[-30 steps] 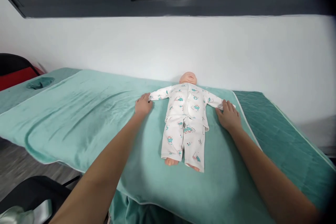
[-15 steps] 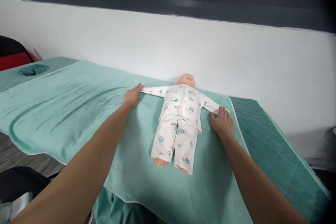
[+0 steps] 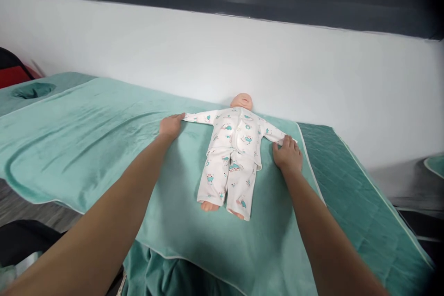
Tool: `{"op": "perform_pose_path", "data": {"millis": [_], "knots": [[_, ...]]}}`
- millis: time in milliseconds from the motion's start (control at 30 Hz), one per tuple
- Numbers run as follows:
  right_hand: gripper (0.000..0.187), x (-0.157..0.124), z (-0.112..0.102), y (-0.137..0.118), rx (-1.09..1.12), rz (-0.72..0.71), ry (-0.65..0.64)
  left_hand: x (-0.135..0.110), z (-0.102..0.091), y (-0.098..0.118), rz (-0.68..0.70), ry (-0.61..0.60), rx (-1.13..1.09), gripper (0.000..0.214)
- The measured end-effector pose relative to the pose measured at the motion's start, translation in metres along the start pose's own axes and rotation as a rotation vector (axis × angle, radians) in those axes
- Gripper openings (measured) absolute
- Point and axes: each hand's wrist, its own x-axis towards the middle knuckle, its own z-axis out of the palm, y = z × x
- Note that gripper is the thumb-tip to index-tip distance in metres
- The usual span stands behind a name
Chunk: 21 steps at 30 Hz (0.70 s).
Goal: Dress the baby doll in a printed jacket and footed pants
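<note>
A baby doll [image 3: 233, 150] in white pyjamas with a teal print lies on its back on a light green towel [image 3: 104, 148], arms stretched out sideways, head toward the wall. My left hand [image 3: 170, 126] rests palm down on the towel, its fingertips touching the cuff of the doll's left-side sleeve [image 3: 197, 117]. My right hand [image 3: 287, 155] lies flat with fingers stretched over the end of the other sleeve [image 3: 277, 135]. Neither hand holds anything else.
The towel covers a massage bed with a dark green quilted cover [image 3: 350, 185], pushed against a white wall [image 3: 222, 55] under a dark window frame. A face hole [image 3: 33, 90] shows at the bed's far left end. A dark chair [image 3: 24, 240] stands at lower left.
The doll's left-side sleeve has been drawn out straight, with my left hand moving outward along it. My right hand stays on the other cuff. The view has shifted slightly right.
</note>
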Motion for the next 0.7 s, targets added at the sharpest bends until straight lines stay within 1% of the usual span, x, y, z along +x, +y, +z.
{"op": "perform_pose_path", "data": {"millis": [167,333,433,533,633,700], "knots": [[0.071,0.000,0.002,0.000,-0.028,-0.015,0.025,0.001,0.007,-0.011,0.080,-0.056,-0.007,0.059],[0.070,-0.001,0.000,-0.002,-0.034,-0.009,0.019,-0.004,0.008,-0.013,0.074,-0.057,-0.013,0.060],[0.070,0.000,0.000,-0.003,-0.023,0.001,0.007,-0.011,0.006,-0.009,0.029,-0.030,-0.020,0.060],[0.073,0.002,0.001,-0.002,-0.006,0.011,-0.031,-0.020,0.003,-0.003,-0.069,0.012,-0.045,0.059],[0.080,-0.002,-0.001,0.002,-0.005,0.004,-0.113,-0.035,-0.002,0.007,-0.167,0.060,-0.201,0.066],[0.086,-0.015,-0.007,0.003,0.015,-0.040,-0.148,-0.051,-0.005,0.015,-0.145,0.072,-0.360,0.070]]}}
